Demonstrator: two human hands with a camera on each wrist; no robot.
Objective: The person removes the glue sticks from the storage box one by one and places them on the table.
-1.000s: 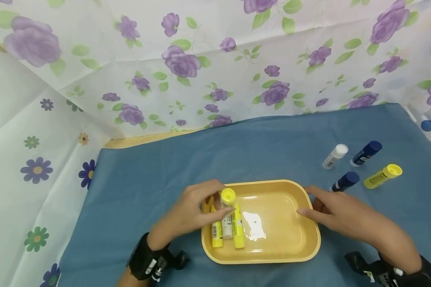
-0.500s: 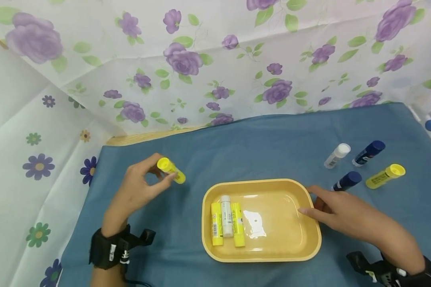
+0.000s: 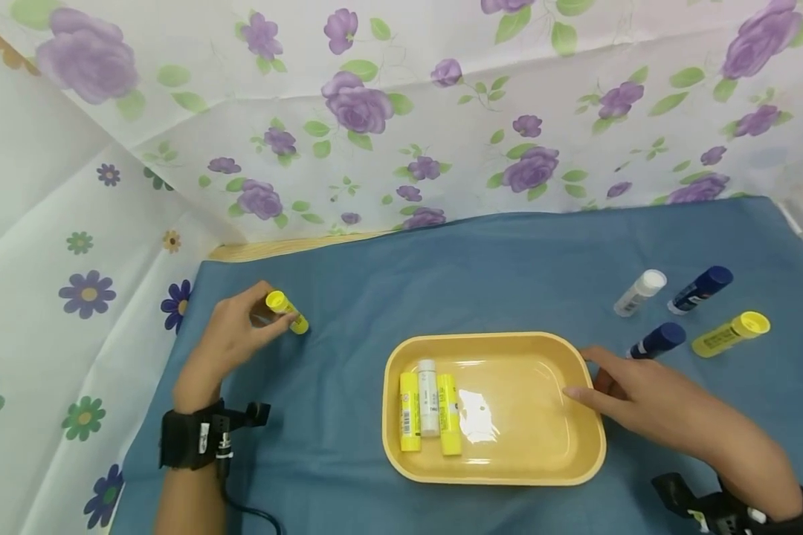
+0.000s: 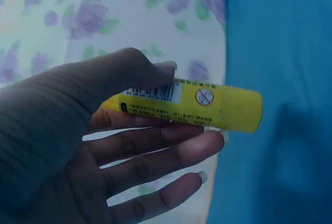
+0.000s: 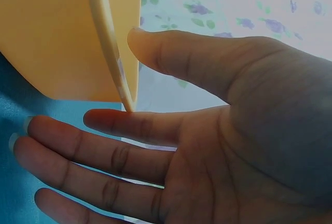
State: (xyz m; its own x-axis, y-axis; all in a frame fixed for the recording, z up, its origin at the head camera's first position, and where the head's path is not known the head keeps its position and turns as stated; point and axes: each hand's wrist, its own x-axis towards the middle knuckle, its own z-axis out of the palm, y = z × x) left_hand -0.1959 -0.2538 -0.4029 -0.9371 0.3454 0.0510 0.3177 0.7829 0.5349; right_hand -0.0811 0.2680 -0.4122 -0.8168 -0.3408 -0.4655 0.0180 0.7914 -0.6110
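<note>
- Left hand (image 3: 230, 338) has its grip pinched on a yellow glue stick (image 4: 193, 103), well left of the tray (image 3: 578, 461) above the blue tabletop (image 3: 348, 297).
- Its label shows a barcode and a round red prohibition sign; the small print is unreadable.
- Right hand (image 3: 642, 405) rests with its grip slack, fingers straight, thumb on the tray's right rim.
- At the tray's left end lie two yellow sticks (image 3: 409, 411) flanking a white stick (image 3: 428, 397), labels too small to read.
- Right of the tray lie a white stick (image 3: 639, 293), two dark blue sticks (image 3: 699, 289) and a yellow one (image 3: 730, 334).
</note>
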